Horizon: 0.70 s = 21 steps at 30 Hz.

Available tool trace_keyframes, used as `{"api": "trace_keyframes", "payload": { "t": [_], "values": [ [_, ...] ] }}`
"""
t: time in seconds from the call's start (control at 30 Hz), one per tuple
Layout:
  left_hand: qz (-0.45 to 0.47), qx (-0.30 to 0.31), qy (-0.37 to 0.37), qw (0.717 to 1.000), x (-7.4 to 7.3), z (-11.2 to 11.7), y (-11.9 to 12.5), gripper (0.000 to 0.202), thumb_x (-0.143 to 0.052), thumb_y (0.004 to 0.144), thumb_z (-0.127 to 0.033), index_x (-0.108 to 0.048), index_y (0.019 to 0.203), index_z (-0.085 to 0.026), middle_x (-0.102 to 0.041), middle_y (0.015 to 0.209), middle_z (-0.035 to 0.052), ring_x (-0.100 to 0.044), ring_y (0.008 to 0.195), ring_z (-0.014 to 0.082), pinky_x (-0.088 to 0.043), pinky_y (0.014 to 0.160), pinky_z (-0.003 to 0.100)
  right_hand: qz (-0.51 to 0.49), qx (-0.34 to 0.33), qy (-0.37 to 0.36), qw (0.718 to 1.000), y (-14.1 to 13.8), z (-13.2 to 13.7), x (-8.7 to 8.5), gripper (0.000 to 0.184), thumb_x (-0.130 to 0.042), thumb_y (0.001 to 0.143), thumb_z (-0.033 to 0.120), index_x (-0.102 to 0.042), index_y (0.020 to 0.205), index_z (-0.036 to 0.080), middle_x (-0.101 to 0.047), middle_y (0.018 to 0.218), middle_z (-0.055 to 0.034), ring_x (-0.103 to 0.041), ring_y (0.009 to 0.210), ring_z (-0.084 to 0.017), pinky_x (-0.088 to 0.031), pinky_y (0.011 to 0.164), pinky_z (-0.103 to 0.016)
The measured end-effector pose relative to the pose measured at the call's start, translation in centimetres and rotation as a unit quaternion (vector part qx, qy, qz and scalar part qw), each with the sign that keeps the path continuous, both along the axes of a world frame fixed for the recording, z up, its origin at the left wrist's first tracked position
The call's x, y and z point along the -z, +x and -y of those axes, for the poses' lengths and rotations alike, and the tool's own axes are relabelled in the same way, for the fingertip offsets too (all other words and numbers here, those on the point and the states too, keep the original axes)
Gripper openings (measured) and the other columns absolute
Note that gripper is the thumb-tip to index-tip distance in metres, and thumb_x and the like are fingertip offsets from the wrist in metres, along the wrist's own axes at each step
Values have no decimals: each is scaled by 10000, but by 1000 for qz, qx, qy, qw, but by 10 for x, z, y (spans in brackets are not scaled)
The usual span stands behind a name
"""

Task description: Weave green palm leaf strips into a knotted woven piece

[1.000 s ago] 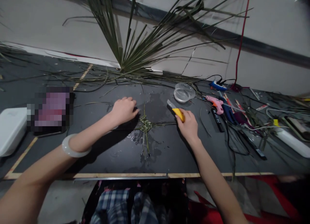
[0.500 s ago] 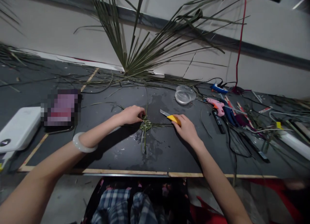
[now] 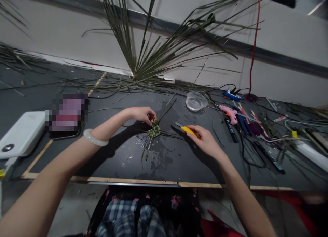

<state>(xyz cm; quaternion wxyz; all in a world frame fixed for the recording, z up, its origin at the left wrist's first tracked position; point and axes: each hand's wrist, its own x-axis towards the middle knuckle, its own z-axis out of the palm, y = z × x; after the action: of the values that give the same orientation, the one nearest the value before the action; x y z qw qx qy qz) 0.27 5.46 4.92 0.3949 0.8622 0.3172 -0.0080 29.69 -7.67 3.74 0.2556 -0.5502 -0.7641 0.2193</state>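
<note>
A small woven knot of green palm strips (image 3: 154, 130) lies on the wet black work board (image 3: 164, 162), its loose strips sticking out on all sides. My left hand (image 3: 142, 114), a pale bangle on its wrist, pinches the knot's upper left edge with closed fingers. My right hand (image 3: 205, 141) is closed on a yellow utility knife (image 3: 187, 129), its blade pointing left toward the knot, a short way to the right of it.
A big palm frond (image 3: 151, 56) fans out against the wall behind. A clear plastic bowl (image 3: 196, 101) stands at the back. A pink glue gun (image 3: 229, 111), cables and tools crowd the right. A white box (image 3: 20, 134) and a blurred item sit left.
My left hand moved right onto the knot, took hold of it and turned it, so the strips now lie slanted. My right hand with the knife drew slightly back and down.
</note>
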Motion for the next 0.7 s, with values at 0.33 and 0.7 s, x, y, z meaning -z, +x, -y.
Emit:
{"api": "trace_keyframes", "payload": {
  "t": [0.33,0.7],
  "values": [
    [135,20,-113,984,21,5,16,563,-686,640,-232,-520,1172,-154,-587,992,46,-547,876,147,-440,757,237,31,-57,-35,997,-2,3,1,292,-487,895,333,-604,1106,170,-636,980,-80,-587,859,-198,-461,809,-352],
    [255,-50,-193,946,35,-2,21,266,-682,663,-170,-590,910,-131,-613,861,23,-530,700,85,-424,709,245,33,-60,0,998,-7,-7,0,270,-484,894,311,-597,1105,186,-625,1009,-87,-593,891,-213,-472,813,-371]
  ]
}}
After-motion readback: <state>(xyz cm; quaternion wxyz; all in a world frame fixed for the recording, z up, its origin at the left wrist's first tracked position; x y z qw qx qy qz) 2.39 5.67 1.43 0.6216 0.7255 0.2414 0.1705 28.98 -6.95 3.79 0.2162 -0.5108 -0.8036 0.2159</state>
